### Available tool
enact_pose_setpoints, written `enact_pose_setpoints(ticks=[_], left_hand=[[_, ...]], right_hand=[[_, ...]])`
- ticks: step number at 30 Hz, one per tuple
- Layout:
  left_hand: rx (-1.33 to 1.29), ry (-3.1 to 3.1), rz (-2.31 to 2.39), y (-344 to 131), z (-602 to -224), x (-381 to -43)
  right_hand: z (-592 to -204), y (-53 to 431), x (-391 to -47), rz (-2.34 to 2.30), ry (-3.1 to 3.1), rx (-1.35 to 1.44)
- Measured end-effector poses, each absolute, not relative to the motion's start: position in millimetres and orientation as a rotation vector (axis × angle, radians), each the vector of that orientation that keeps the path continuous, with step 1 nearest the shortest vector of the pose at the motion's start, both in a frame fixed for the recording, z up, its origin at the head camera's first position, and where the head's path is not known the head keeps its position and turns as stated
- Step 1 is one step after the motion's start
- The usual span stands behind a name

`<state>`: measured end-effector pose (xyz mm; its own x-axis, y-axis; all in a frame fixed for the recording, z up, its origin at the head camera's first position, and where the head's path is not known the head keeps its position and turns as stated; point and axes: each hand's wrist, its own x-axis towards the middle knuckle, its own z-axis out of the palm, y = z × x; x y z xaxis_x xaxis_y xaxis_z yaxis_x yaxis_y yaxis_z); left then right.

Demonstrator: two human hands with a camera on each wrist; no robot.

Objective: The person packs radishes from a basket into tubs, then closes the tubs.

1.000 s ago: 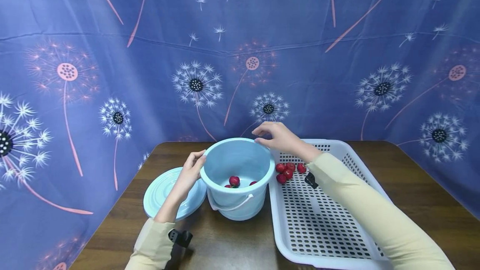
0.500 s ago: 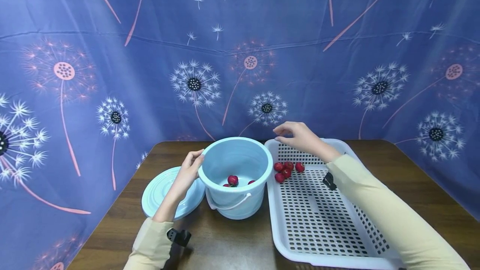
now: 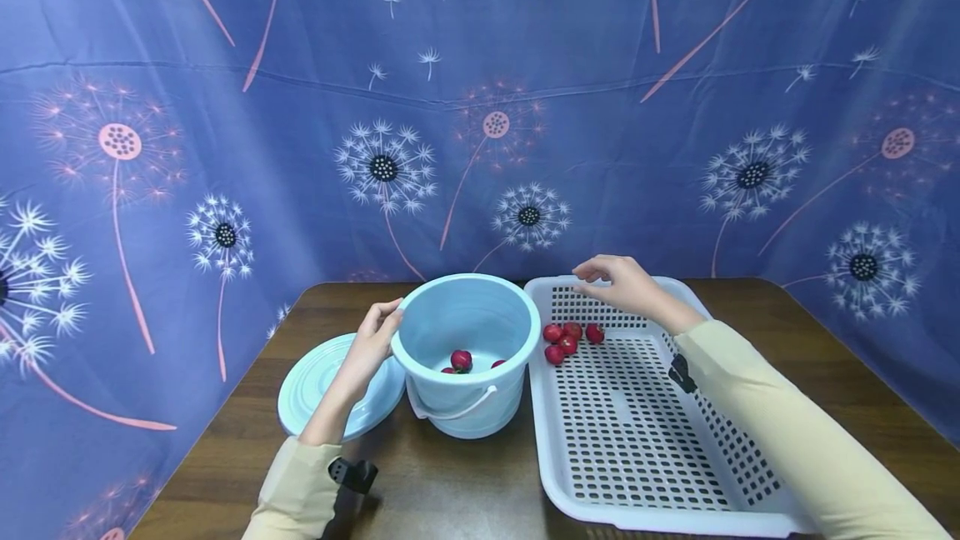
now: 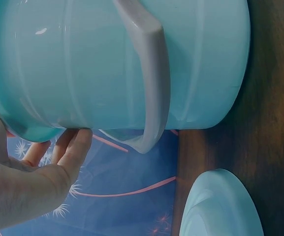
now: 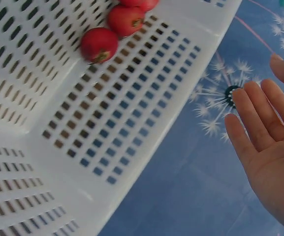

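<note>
A light blue bucket [image 3: 467, 407] with a pale handle [image 3: 456, 411] stands upright on the table. Inside it lie a few small, round red fruits [image 3: 461, 361]. My left hand [image 3: 369, 348] holds the bucket's left rim, thumb at the edge; in the left wrist view its fingers [image 4: 73, 150] touch the outer wall. More red fruits [image 3: 567, 344] sit in the far left corner of a white perforated basket [image 3: 550, 440]. My right hand [image 3: 626, 283] hovers above the basket's far rim with relaxed fingers and nothing in them; the right wrist view shows its bare palm [image 5: 279, 162].
A round light blue lid [image 3: 303, 386] lies on the wooden table [image 3: 450, 490], left of the bucket and partly behind my left forearm. The basket stands close against the bucket's right side. A blue dandelion-patterned cloth [image 3: 465, 40] hangs behind the table.
My right hand has moved right, from above the bucket's right rim to over the basket's far edge. My left hand keeps its place on the bucket. The head view has shifted slightly.
</note>
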<state>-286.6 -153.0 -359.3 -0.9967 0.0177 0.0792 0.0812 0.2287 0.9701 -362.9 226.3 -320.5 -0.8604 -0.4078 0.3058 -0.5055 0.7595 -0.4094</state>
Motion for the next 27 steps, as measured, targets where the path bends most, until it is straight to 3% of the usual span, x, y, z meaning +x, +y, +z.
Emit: enact_pose_setpoints(ticks=[27], left_hand=[[-0.102, -2.420, -1.920, -151.0, -358.5, -284.3]], right_hand=[[-370.3, 247.4, -377.1, 0.702, -2.925, 0.613]])
